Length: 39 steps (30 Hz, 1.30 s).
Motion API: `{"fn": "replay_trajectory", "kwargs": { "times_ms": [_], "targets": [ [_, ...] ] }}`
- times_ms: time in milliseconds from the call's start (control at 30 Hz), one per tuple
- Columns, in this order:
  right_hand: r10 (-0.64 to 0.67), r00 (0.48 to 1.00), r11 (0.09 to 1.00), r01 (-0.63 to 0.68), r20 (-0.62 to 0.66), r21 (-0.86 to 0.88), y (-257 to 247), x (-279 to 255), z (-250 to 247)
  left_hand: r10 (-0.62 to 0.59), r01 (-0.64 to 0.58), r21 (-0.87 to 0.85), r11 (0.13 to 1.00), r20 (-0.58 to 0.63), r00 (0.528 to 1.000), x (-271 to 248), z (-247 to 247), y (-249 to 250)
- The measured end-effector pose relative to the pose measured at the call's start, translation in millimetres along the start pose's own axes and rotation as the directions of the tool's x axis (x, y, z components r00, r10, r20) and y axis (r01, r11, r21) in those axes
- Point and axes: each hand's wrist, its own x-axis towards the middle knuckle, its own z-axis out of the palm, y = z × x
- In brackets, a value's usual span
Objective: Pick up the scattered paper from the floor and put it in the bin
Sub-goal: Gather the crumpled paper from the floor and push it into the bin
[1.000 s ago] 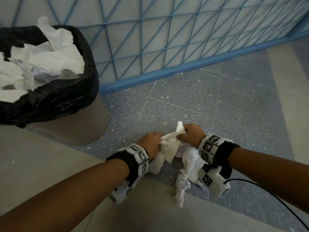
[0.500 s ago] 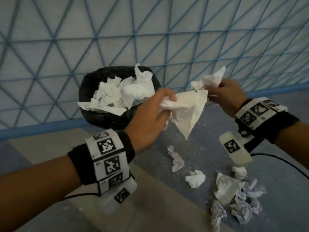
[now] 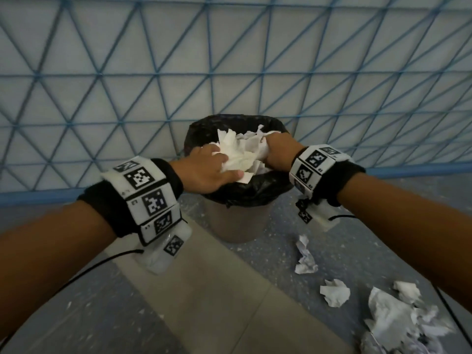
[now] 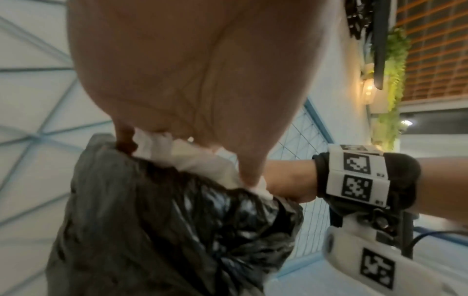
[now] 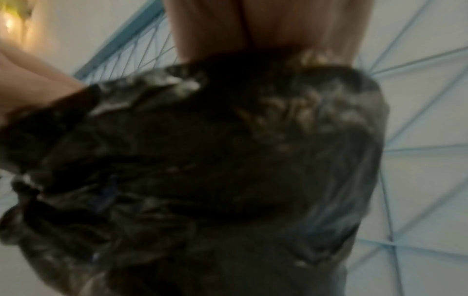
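The bin (image 3: 237,223), lined with a black bag (image 3: 255,192), stands against the wall and is heaped with white paper (image 3: 245,149). Both hands are over its mouth. My left hand (image 3: 229,166) grips crumpled paper at the near left rim, fingers and thumb curled round it. My right hand (image 3: 270,143) grips paper at the right rim, its fingertips buried in the sheets. The left wrist view shows my palm (image 4: 202,80) above paper (image 4: 202,162) and the bag (image 4: 177,220). In the blurred right wrist view the bag (image 5: 202,160) fills the frame. More crumpled paper (image 3: 334,292) lies on the floor.
A blue lattice fence (image 3: 229,60) runs right behind the bin. Loose paper balls (image 3: 305,259) and a larger heap (image 3: 398,323) lie on the speckled floor at the lower right. A beige floor strip (image 3: 204,290) runs toward me. Thin black cables (image 3: 89,270) hang from both wrists.
Both hands gathered paper on the floor, lifted it, carried it to the bin, and now hold it down on the bin's heaped mouth.
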Motion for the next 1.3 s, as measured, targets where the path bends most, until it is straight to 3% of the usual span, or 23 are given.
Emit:
{"fn": "replay_trajectory", "kwargs": {
  "times_ms": [100,167,267,367,533,633,767,900,967,1000,1067,1133,1200,1300],
  "targets": [
    [0.012,0.995,0.997,-0.004,0.103,-0.081,-3,-4,-7,0.025,-0.003,0.268,0.963,-0.08,0.997,3,-11,-6],
    [0.034,0.978,0.993,-0.01,0.205,-0.115,-4,-2,-14,0.036,0.003,0.317,0.948,-0.119,0.992,11,-17,-8],
    [0.058,0.926,0.996,-0.03,0.373,-0.08,-10,1,-21,0.073,-0.056,0.176,0.983,-0.09,0.993,28,-18,-3],
    [0.025,0.945,0.997,-0.001,0.326,-0.075,-16,9,-15,0.083,-0.075,0.054,0.996,-0.164,0.983,40,-18,8],
    [0.048,0.906,0.984,0.028,0.42,-0.173,-11,19,19,0.031,-0.039,0.105,0.994,0.076,0.997,49,2,23],
    [0.063,0.884,0.988,0.01,0.464,-0.154,-5,19,12,0.006,-0.023,0.146,0.989,0.118,0.993,47,4,28],
    [0.01,0.916,0.999,-0.028,0.402,0.037,-3,2,-23,0.023,-0.029,0.104,0.994,0.056,0.998,38,-23,30],
    [-0.021,0.996,0.967,-0.002,0.088,0.254,13,-22,-32,0.036,-0.026,0.07,0.997,-0.15,0.988,19,-45,33],
    [0.009,0.997,0.919,0.022,-0.077,0.394,27,-33,-27,0.077,-0.067,0.045,0.997,-0.293,0.953,10,-46,44],
    [0.01,0.996,0.89,0.034,-0.094,0.454,34,-38,-25,0.121,-0.116,0.036,0.993,-0.363,0.924,7,-44,52],
    [-0.014,0.999,0.826,0.029,-0.03,0.563,46,-50,-20,0.25,-0.24,0.083,0.967,-0.465,0.849,4,-33,72],
    [-0.043,0.999,0.788,0.041,-0.011,0.614,55,-60,-19,0.356,-0.331,0.141,0.933,-0.493,0.794,5,-16,94],
    [-0.059,0.997,0.791,0.079,-0.052,0.606,59,-65,-20,0.428,-0.423,0.141,0.895,-0.537,0.727,8,-1,112],
    [-0.096,0.995,0.854,0.101,-0.036,0.511,62,-63,-22,0.465,-0.527,0.132,0.84,-0.675,0.573,9,10,130]
  ]
}}
